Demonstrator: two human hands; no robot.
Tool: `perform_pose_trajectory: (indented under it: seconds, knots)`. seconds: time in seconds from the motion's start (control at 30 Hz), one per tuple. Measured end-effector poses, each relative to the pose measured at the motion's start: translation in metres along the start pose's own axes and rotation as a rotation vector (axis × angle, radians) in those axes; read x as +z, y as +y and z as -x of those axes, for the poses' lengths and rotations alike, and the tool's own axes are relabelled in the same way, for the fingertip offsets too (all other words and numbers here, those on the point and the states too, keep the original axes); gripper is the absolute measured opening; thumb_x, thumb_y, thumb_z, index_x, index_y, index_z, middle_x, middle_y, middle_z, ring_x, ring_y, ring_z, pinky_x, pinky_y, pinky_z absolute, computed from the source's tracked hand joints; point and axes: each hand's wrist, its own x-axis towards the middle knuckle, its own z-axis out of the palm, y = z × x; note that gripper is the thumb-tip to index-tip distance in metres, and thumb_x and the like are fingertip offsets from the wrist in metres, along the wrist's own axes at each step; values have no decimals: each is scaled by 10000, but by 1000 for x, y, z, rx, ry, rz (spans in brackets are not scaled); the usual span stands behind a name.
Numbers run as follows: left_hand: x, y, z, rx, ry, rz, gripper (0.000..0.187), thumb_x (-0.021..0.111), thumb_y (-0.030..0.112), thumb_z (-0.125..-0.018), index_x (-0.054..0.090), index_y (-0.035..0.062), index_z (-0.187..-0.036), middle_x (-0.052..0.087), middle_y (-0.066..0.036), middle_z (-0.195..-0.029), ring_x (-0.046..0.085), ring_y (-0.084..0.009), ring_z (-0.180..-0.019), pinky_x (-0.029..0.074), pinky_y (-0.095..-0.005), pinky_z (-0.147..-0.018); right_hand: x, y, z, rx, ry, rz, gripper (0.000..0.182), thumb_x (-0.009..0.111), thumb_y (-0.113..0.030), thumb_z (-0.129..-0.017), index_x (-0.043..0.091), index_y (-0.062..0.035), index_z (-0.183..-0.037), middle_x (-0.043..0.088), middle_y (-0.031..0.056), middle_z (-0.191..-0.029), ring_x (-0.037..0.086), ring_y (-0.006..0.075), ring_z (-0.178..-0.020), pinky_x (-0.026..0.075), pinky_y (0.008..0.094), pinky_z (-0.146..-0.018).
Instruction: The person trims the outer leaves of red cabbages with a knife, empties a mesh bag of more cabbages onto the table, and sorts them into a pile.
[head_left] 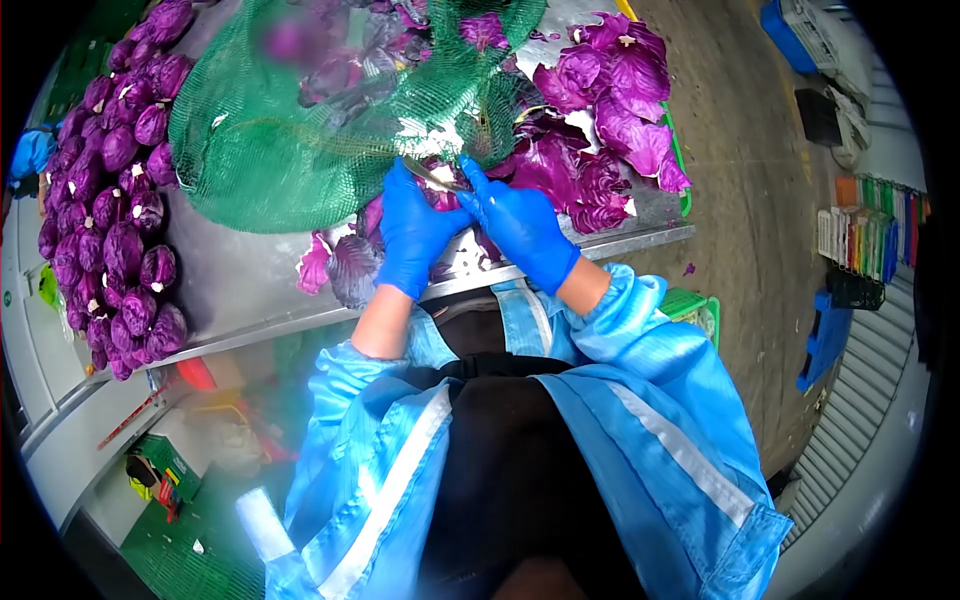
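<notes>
My left hand [415, 232], in a blue glove, is closed at the near edge of a green mesh bag [270, 170]; its fingertips seem to pinch the netting, though they are partly hidden. Beside it my right hand [525, 222], also gloved in blue, grips a small knife [428, 178], whose blade points left toward my left fingertips. The handle is mostly covered by my fingers. Loose purple cabbage leaves [355, 268] lie under and around both hands. More red cabbage pieces show blurrily through the netting.
Whole red cabbages [122, 250] are piled along the left of the metal table [235, 290]. A heap of outer leaves [615, 95] lies at the right, by a green crate edge [681, 165]. Another green crate [692, 308] stands below; stacked crates [870, 235] line the right wall.
</notes>
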Motion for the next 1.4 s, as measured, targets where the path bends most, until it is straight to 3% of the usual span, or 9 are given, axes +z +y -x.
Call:
perform_pose_trajectory:
  seconds: [0.47, 0.7, 0.83, 0.87, 0.9, 0.97, 1.17, 1.3, 1.4]
  knots:
    - [-6, -2, 1, -121, -41, 152, 913, 905, 267, -539, 457, -17, -1282, 558, -174, -1192, 591, -281, -1080, 489, -392, -931, 0, -7, -3, -45, 4, -45, 490, 492, -366, -970, 486, -73, -1362, 671, 139, -835, 645, 355, -657, 487, 479, -556]
    - [-2, 1, -1, 1, -7, 104, 909, 893, 349, -529, 475, 28, -1269, 533, -206, -1187, 540, -366, -1116, 461, -452, -941, 0, -1, -20, -29, -64, 9, 466, 518, -388, -950, 539, -125, -1334, 675, 146, -885, 646, 314, -650, 473, 445, -518]
    - [-1, 9, 0, -118, -31, -60, 994, 898, 329, -528, 413, -17, -1323, 490, -239, -1279, 488, -384, -1193, 426, -449, -997, 16, 8, -31, 121, -43, -252, 476, 430, -446, -985, 607, -51, -1183, 654, 221, -809, 641, 396, -763, 491, 475, -639]
    - [0, 11, 7, -54, -16, -58, 1012, 899, 319, -528, 394, -23, -1335, 475, -241, -1295, 470, -387, -1211, 413, -450, -1011, -18, -7, -43, 436, -124, -521, 532, 388, -496, -988, 671, -47, -1032, 661, 236, -861, 625, 436, -813, 485, 503, -703]
    - [-1, 13, 20, 10, 3, -57, 1031, 900, 309, -527, 375, -29, -1347, 461, -243, -1312, 451, -391, -1228, 400, -451, -1025, 1, 28, -56, 460, -104, -636, 574, 400, -543, -970, 695, -53, -924, 660, 246, -928, 622, 443, -850, 479, 521, -726]
    - [-5, 9, 33, 94, 11, -35, 1069, 899, 274, -529, 326, -24, -1380, 414, -236, -1352, 397, -391, -1273, 358, -457, -1065, 13, 48, -67, 429, -152, -317, 537, 465, -553, -951, 695, -68, -971, 673, 235, -903, 641, 415, -855, 480, 471, -734]
    - [-24, -51, 56, 135, -12, 386, 1071, 899, 222, -562, 309, 17, -1431, 377, -179, -1423, 406, -335, -1304, 348, -411, -1097, 32, 44, -48, 336, 60, -312, 450, 610, -482, -855, 664, -42, -934, 668, 209, -895, 640, 414, -827, 507, 497, -701]
    - [-26, -56, 59, -1, 24, 426, 1082, 893, 216, -585, 280, 16, -1454, 358, -183, -1440, 384, -333, -1320, 318, -415, -1117, 4, 17, -32, 389, -60, -84, 417, 654, -418, -860, 626, -110, -1139, 694, 144, -913, 661, 378, -827, 519, 485, -690]
    - [-20, -39, 47, 24, 46, 295, 1112, 890, 235, -587, 245, 4, -1463, 355, -208, -1417, 371, -349, -1320, 308, -422, -1118, 0, -10, -15, 104, 164, -268, 457, 687, -380, -853, 598, -129, -1225, 696, 118, -907, 682, 317, -796, 536, 421, -658]
